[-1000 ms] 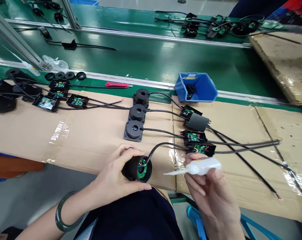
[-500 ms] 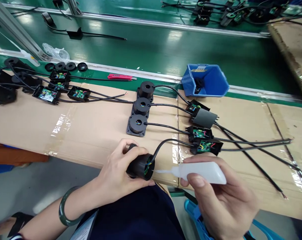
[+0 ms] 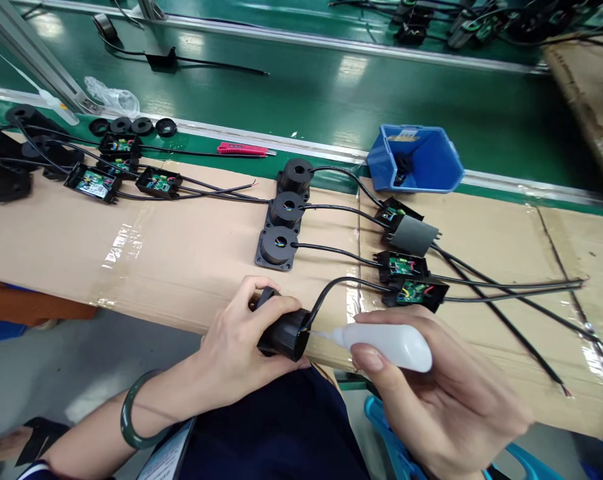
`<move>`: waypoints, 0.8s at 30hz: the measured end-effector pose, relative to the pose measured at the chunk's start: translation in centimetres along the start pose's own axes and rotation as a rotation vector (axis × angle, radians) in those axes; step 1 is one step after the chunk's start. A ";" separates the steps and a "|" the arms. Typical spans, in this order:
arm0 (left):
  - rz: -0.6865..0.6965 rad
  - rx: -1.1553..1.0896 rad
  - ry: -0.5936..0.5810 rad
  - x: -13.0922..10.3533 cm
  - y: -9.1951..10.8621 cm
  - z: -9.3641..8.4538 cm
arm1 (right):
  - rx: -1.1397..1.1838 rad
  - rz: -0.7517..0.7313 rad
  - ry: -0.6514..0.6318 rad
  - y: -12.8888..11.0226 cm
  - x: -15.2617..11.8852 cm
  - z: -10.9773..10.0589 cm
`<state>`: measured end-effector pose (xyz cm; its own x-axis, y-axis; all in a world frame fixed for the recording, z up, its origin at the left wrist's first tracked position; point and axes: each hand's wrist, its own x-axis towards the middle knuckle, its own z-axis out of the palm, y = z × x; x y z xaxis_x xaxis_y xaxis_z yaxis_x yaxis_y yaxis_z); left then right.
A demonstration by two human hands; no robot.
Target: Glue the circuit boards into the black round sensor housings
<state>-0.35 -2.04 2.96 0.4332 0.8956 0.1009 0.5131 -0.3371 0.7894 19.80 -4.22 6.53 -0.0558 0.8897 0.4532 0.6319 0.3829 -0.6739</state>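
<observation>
My left hand [image 3: 246, 347] is wrapped round a black cylindrical housing [image 3: 287, 333], tilted with its end toward the right. A black cable curves from that end to an open box with a green circuit board [image 3: 417, 292]. My right hand [image 3: 441, 393] grips a white squeeze bottle [image 3: 391, 343], its thin nozzle at the housing's end near the cable. Whether the tip touches is too small to tell. Behind the held piece, three black housings [image 3: 280, 245] stand in a row on the cardboard [image 3: 191, 267], cabled to more open boxes.
A blue bin [image 3: 416, 160] stands behind the boxes at the right. A red cutter [image 3: 244, 149] and several black rings [image 3: 142, 126] lie along the back edge. More housings [image 3: 4, 181] and circuit boxes [image 3: 92, 183] are at the left.
The bottle has moved left, bringing its nozzle to the housing's end. My left hand has turned the housing slightly, so its opening shows less.
</observation>
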 end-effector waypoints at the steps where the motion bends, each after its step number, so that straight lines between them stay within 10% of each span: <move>1: 0.005 0.003 0.006 0.0 0.0 0.0 | 0.000 -0.006 -0.001 0.0 0.0 0.0; 24: 0.056 0.058 0.067 -0.5 -0.2 0.5 | -0.060 -0.024 -0.015 -0.7 -0.7 0.0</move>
<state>-0.31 -2.59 2.43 0.4126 0.8918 0.1855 0.5327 -0.4014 0.7451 19.36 -5.15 6.67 -0.0827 0.8842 0.4598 0.6755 0.3889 -0.6264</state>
